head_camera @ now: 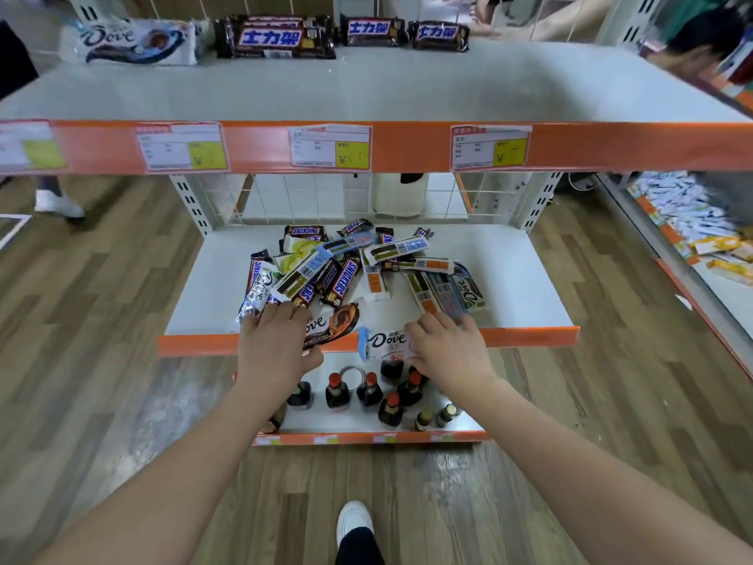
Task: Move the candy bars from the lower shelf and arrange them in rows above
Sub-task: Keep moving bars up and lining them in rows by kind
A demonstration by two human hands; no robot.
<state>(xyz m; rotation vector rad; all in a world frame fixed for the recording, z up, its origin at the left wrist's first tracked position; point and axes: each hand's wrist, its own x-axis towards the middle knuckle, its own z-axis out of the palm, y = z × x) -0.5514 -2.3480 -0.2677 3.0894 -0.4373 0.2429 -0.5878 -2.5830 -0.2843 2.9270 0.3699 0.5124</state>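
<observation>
— Where were the candy bars found?
— A loose heap (pixel 350 265) was seen on the lower shelf (pixel 525 279); a few bars (pixel 277 37) were lined up on the upper shelf (pixel 366 87).
— And the hands?
— The left hand (pixel 273 344) was closed on a brown bar (pixel 334 322); a white bar (pixel 385 343) was gripped by the right hand (pixel 450 350).
</observation>
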